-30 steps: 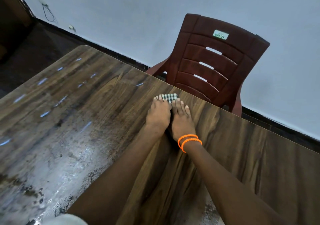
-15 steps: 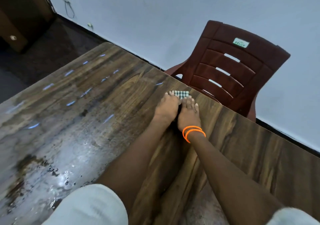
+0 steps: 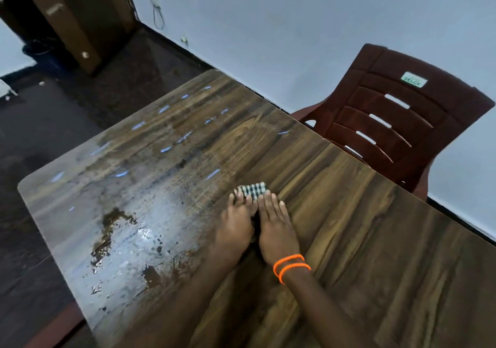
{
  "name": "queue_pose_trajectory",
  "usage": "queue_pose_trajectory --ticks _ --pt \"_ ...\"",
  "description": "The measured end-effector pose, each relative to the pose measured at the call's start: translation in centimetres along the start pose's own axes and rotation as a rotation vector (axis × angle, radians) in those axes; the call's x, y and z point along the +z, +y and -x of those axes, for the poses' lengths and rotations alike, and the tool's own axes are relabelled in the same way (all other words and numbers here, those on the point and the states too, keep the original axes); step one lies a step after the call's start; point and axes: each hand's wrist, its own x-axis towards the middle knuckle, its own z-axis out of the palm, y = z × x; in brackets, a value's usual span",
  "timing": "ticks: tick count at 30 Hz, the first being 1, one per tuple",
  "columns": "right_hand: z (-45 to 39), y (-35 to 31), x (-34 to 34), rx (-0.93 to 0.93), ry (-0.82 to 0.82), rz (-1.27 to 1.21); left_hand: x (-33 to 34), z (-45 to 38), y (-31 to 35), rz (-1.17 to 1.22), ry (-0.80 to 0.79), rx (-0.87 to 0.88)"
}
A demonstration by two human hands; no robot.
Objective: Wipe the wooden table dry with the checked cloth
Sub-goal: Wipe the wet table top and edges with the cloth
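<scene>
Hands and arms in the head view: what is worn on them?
Both forearms are bare, with no sleeve showing. The right hand has two bright orange beaded bands round its wrist. The left hand wears nothing that shows: no ring, watch or glove.

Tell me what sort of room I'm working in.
Probably a plain room in a home: a wet wooden table against a bare painted wall, a plastic chair beside it, a dark floor.

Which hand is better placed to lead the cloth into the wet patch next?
Left, probably. The left hand presses the checked cloth on the side nearest the shiny wet patch; the right hand lies on the far side.
</scene>
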Motion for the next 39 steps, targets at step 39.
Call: queue_pose_trajectory --ticks 39 --pt "4.9 -20.4 6.1 -0.201 -0.184 0.067 -9.0 16.2 -13.6 0.114 0.134 -0.371"
